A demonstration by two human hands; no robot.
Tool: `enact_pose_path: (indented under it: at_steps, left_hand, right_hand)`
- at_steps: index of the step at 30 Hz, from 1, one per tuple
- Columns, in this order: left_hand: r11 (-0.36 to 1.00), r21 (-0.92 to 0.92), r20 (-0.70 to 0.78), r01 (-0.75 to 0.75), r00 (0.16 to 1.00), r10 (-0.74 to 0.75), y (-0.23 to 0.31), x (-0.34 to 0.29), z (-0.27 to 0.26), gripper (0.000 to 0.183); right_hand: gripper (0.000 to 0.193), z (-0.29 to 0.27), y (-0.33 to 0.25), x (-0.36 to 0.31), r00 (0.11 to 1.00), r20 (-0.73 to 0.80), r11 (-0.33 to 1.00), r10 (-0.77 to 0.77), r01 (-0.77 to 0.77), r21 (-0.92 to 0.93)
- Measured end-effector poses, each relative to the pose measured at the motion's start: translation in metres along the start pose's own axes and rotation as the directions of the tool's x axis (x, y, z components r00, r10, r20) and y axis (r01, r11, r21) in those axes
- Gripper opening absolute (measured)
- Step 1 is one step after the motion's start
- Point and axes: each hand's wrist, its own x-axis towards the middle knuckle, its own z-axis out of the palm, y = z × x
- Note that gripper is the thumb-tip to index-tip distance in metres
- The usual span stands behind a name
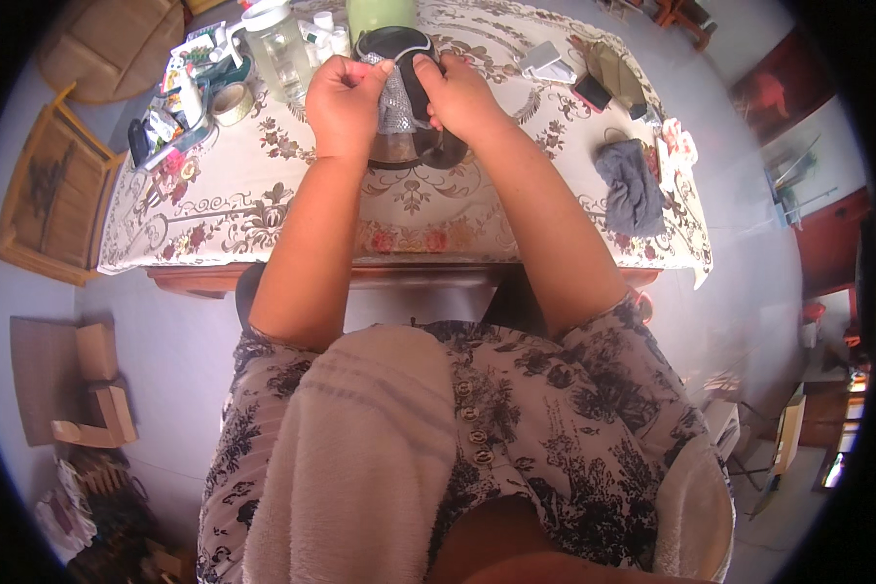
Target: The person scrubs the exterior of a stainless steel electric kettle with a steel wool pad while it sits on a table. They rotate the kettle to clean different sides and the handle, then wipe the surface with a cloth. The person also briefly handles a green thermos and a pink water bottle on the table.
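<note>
Both my hands are raised over the far middle of the table, close together. My left hand (346, 102) is closed, thumb and forefinger pinching the edge of a silvery mesh cloth (396, 107). Opposite it, my right hand (460, 97) has its fingers curled round a black piece with a pale edge (415, 83), beside the mesh. Behind and below them is a dark rounded vessel (394, 149) with a black rim at the top; my hands and the mesh hide much of it, so its kind is unclear.
A patterned cloth covers the table (263, 229). At the left stand a clear jug (277, 54), a tape roll (232, 103) and a cluttered tray (190, 122). A green container (380, 14) is at the back. Rightward lie a white phone-like slab (545, 60) and a grey cloth (633, 185).
</note>
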Motion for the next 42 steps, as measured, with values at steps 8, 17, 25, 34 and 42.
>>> enact_pose_path:
  at_steps: [8,17,25,34,42]
  left_hand:
    - [0.919,-0.26,0.216,0.296,0.946,-0.243,-0.086,-0.069,-0.021,0.024]
    - [0.992,-0.126,0.11,-0.02,0.993,0.034,-0.01,0.008,-0.012,0.026]
    - [0.906,0.172,0.167,-0.385,0.918,0.359,-0.036,-0.038,-0.012,0.025]
    - [0.911,0.144,-0.147,-0.386,0.902,0.405,-0.049,0.012,0.009,0.014]
    - [0.982,0.097,-0.105,-0.161,0.98,0.171,-0.039,0.002,0.009,0.035]
  right_hand:
    - [0.056,0.0,-0.005,-0.008,1.0,-0.011,0.999,-0.016,0.017,0.04]
    - [0.053,0.0,0.002,0.0,1.0,-0.011,0.995,-0.026,0.027,0.094]
    - [0.056,-0.003,-0.008,-0.008,0.999,0.026,0.995,0.041,-0.043,0.092]
    - [0.051,0.0,0.001,-0.001,1.0,-0.013,0.993,0.0,0.002,0.117]
    - [0.055,0.001,0.002,-0.002,0.999,-0.029,0.991,0.019,-0.015,0.131]
